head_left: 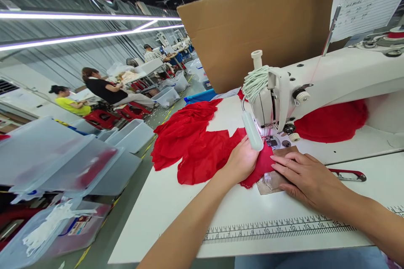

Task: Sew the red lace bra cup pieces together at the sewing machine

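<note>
A red fabric piece (264, 167) lies under the needle area of a white sewing machine (344, 65). My left hand (241, 160) is closed on the fabric left of the needle, its fingertips partly hidden by a small pale lamp (252, 131). My right hand (311, 180) lies flat with fingers stretched out, fingertips touching the fabric's right edge. Beneath both is a brownish plate or sheet (268, 185), partly covered. More gathered red fabric (186, 130) spreads left of my left hand. Red-handled thread snips (350, 175) lie beyond my right wrist.
A printed ruler (284, 231) runs along the front of the white table (164, 218). More red cloth (331, 122) sits behind the machine arm. A cardboard panel (252, 29) stands at the back. Plastic bins (72, 168) fill the left floor; several people sit or stand farther away.
</note>
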The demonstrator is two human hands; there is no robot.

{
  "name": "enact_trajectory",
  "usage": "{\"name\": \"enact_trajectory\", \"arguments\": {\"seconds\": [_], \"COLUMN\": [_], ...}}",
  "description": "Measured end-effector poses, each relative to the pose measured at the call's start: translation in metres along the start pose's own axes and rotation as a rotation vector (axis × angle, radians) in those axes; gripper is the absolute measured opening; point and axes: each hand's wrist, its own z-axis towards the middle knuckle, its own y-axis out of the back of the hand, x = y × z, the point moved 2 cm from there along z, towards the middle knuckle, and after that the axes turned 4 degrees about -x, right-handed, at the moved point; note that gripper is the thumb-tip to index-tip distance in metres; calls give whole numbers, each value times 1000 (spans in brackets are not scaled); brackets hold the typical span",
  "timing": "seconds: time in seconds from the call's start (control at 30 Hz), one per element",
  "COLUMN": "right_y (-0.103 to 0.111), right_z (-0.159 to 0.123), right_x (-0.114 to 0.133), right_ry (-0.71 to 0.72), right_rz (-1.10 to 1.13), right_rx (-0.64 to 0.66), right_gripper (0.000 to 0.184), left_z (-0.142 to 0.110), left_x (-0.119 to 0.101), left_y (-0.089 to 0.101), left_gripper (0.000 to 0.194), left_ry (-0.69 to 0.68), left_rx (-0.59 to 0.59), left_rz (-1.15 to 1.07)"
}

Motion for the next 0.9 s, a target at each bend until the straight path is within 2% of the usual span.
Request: {"name": "enact_trajectory", "arguments": {"seconds": [0.43, 0.53, 0.67, 0.8, 0.9], "right_y": [1, 0, 1, 10, 19], "right_z": [0, 0, 0, 3, 4], "right_x": [0, 0, 1, 1, 0], "right_ry": [-6, -8, -6, -28, -49], "right_rz": [16, 12, -23, -39, 18], "right_rx": [18, 17, 4, -108, -204], "right_gripper": [44, 44, 43, 34, 32], "left_z": [2, 1, 1, -1, -6], "left_x": [3, 5, 7, 0, -10], "left_y": [1, -2, -4, 10, 26], "left_gripper": [38, 38, 37, 34, 34], "left_ry": [67, 48, -21, -94, -108], "left_rx": [162, 124, -9, -155, -144], "left_rz": [14, -7, -16, -37, -85]}}
